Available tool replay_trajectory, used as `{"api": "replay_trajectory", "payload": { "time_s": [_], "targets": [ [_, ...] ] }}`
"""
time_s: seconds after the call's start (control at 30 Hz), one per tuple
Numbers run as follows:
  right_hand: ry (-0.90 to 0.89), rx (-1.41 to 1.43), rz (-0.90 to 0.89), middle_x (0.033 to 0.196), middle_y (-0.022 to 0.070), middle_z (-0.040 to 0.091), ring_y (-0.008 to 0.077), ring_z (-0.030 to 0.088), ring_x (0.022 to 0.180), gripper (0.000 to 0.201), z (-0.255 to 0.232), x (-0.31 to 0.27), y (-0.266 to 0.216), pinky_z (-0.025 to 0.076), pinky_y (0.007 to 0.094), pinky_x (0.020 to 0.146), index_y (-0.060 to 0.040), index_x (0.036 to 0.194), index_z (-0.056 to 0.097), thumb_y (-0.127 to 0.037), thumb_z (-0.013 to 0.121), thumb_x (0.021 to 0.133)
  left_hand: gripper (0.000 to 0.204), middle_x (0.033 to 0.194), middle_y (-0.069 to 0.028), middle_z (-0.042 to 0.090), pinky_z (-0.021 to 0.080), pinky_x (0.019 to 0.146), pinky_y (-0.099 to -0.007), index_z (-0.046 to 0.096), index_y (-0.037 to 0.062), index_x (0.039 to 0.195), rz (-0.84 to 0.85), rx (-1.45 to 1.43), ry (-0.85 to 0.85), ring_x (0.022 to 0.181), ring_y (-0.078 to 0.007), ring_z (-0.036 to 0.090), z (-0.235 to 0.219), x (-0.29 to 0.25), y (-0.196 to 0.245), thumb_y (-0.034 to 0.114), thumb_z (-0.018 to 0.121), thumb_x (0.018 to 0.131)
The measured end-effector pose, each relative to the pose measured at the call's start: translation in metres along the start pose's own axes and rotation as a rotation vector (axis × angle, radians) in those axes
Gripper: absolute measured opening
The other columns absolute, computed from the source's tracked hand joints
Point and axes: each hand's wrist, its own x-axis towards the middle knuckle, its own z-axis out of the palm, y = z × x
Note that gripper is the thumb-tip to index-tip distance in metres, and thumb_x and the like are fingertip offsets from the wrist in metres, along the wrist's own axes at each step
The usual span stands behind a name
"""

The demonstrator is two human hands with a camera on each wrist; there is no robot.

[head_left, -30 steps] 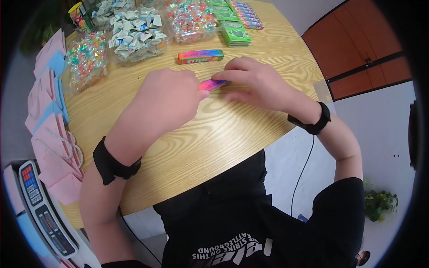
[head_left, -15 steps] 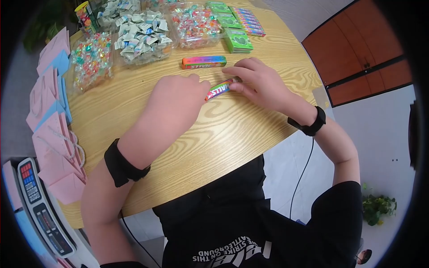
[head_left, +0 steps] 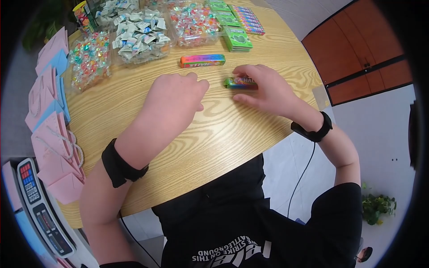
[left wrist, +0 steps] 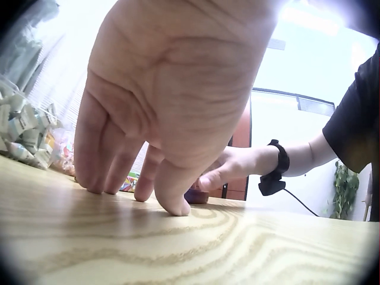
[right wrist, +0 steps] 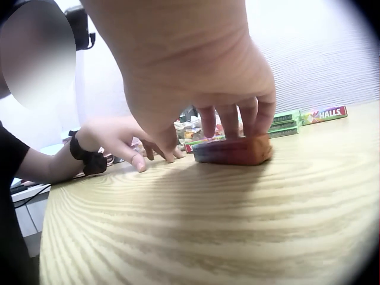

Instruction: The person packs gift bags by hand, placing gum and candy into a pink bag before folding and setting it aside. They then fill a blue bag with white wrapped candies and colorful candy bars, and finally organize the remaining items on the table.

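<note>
A rainbow-coloured Halls candy stick (head_left: 239, 85) lies on the wooden table under my right hand (head_left: 270, 89). In the right wrist view, the fingers reach down at the far side of this candy stick (right wrist: 234, 151). My thumb stands apart from it on the near side, and the palm hides its right end from the head camera. My left hand (head_left: 174, 100) holds nothing; in the left wrist view its fingertips (left wrist: 176, 205) rest at the tabletop. Just beyond both hands lies a second Halls stick (head_left: 202, 60).
Clear boxes of wrapped candies (head_left: 196, 27) and white sachets (head_left: 140, 38) line the back. Green packs (head_left: 237, 39) and a row of Halls sticks (head_left: 247, 20) sit back right. Pink paper bags (head_left: 56, 138) stand along the left edge, near a scale (head_left: 42, 205).
The near Halls stick has left my left fingers and shifted right, turning nearly level under my right hand. My right thumb has come away from it. The left hand stays nearby, holding nothing.
</note>
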Motion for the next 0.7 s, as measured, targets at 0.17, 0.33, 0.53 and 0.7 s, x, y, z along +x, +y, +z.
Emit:
{"api": "replay_trajectory", "payload": {
  "time_s": [0.17, 0.33, 0.53, 0.7],
  "targets": [
    [0.196, -0.153, -0.113, 0.101, 0.0090, 0.065, 0.0273, 0.061, 0.097, 0.043, 0.003, -0.005, 0.021, 0.049, 0.0388, 0.086, -0.0075, 0.117, 0.062, -0.017, 0.076, 0.077, 0.030, 0.093, -0.0104, 0.061, 0.052, 0.069, -0.0416, 0.059, 0.0063, 0.097, -0.008, 0.002, -0.007, 0.081, -0.0319, 0.065, -0.001, 0.000, 0.001, 0.027, 0.073, 0.079],
    [0.157, -0.206, -0.072, 0.096, 0.0076, 0.064, 0.0263, 0.060, 0.094, 0.028, -0.009, -0.003, 0.072, 0.048, 0.0372, 0.083, -0.0066, 0.104, 0.069, -0.014, 0.076, 0.078, 0.030, 0.090, -0.0103, 0.061, 0.051, 0.069, -0.0425, 0.058, 0.0055, 0.095, -0.008, -0.009, 0.022, 0.081, -0.0325, 0.064, 0.002, 0.000, 0.002, 0.025, 0.073, 0.079],
    [0.283, -0.169, 0.150, 0.096, 0.0070, 0.064, 0.0244, 0.060, 0.094, 0.026, -0.017, 0.017, 0.133, 0.049, 0.0346, 0.081, -0.0076, 0.104, 0.071, -0.017, 0.076, 0.080, 0.018, 0.081, -0.0104, 0.062, 0.051, 0.065, -0.0393, 0.059, 0.0060, 0.086, 0.033, -0.025, 0.153, 0.074, -0.0279, 0.065, 0.010, -0.002, 0.000, 0.017, 0.072, 0.079],
    [0.341, -0.093, 0.157, 0.099, 0.0059, 0.065, 0.0205, 0.061, 0.095, 0.025, -0.016, 0.028, 0.143, 0.051, 0.0337, 0.078, -0.0074, 0.104, 0.071, -0.013, 0.074, 0.079, 0.018, 0.081, -0.0103, 0.062, 0.051, 0.064, -0.0383, 0.059, 0.0062, 0.086, 0.009, -0.011, 0.131, 0.074, -0.0277, 0.066, 0.008, -0.002, 0.002, 0.017, 0.072, 0.079]
  ]
}}
